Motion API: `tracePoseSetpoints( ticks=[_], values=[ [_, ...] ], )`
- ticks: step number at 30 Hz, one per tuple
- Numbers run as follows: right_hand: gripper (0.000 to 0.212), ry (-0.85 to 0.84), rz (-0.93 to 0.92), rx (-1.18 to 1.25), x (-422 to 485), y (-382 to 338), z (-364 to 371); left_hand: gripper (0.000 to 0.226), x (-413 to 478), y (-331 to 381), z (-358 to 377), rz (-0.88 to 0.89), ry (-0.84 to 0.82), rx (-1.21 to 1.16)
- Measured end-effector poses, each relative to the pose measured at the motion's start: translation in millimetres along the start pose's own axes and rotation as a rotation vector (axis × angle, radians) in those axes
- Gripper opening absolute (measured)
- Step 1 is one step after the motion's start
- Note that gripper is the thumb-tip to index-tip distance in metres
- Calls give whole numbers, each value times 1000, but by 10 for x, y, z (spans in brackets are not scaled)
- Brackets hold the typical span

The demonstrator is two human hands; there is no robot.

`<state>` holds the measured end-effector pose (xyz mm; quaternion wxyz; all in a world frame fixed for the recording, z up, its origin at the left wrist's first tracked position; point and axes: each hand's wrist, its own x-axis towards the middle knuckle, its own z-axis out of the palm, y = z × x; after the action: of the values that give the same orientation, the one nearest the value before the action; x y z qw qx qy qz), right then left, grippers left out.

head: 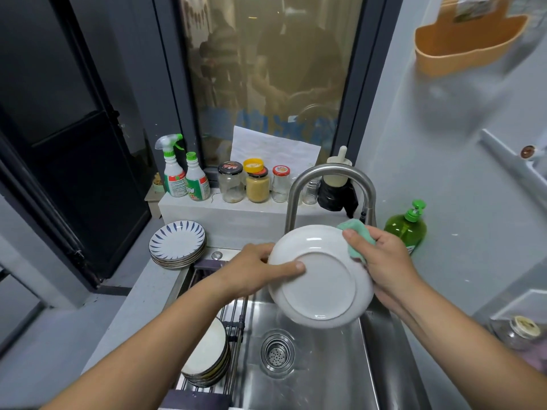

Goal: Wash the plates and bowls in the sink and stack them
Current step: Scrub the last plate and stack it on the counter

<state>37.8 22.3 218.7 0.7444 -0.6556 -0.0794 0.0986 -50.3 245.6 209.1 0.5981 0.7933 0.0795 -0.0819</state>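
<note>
Two stacks tell us how far we are: in the steel sink (325, 380) a pile of plates (207, 353) lies on the rack at the left, and a blue-patterned pile (177, 244) sits on the counter just beyond. Which pile is washed we cannot tell, though we judge the job is well along, with one plate in hand and no bowls in view. The basin shows only its drain strainer (277, 352). Above it, under the faucet (328, 179), we hold a white plate (321, 279) tilted, underside toward us. Our left hand (251, 270) clasps its left rim, thumb across the back. Our right hand (381, 261) pinches a green cloth (356, 235) against the right rim. The soap bottle (407, 226) holds green liquid; one ledge jar (258, 187) holds something yellowish.
</note>
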Motion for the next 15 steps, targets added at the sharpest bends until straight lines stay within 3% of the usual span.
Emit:
tracePoseSetpoints(
  ticks=[3,5,8,11,15],
  values=[
    [21,5,107,150,-11,14,23,40,10,-135,145,104,54,-374],
    [18,11,61,86,-12,35,44,43,2,-160,250,120,113,-541],
    [16,-7,-186,-274,-25,45,84,37,33,-123,347,137,184,-571],
    [38,-121,-571,-807,-1,66,113,38,57,-21,399,182,209,-507],
    [53,-232,-681,-1140,-8,51,128,40,74,8,447,233,251,-426]
  ],
)
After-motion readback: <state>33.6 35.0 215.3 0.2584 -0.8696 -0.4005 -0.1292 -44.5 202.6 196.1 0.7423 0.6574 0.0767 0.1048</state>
